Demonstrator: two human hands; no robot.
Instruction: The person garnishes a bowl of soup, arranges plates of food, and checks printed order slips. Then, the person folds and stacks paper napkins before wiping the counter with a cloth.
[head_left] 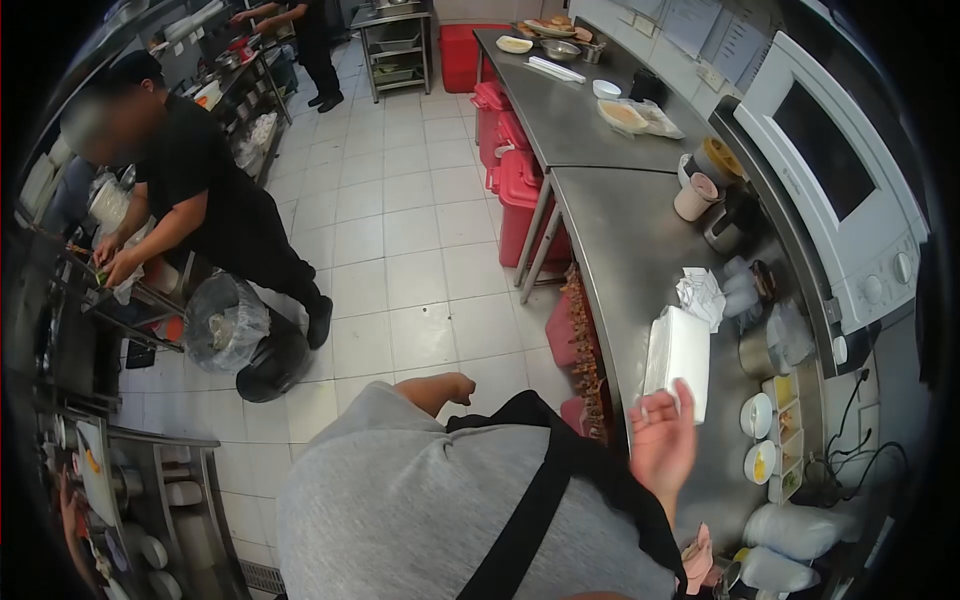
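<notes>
My left hand [447, 390] hangs beside my grey shirt over the tiled floor, its fingers curled in, with nothing visible in them. My right hand [663, 443] is raised at the edge of the steel counter [625, 255], palm showing, fingers apart and slightly bent, holding nothing. Just beyond its fingertips lies a long white packet [680, 350], partly covered by the fingers in this view. I cannot tell whether they touch it. A crumpled white paper [701, 297] rests against the packet's far end.
At left, a co-worker [215, 185] handles something green beside a lined trash bin [225, 325]. Another person stands farther back. Lidded red bins [518, 190] and skewers [582, 350] sit under the counter. A white microwave [830, 170], small bowls [757, 415] and a sectioned tray line the right wall.
</notes>
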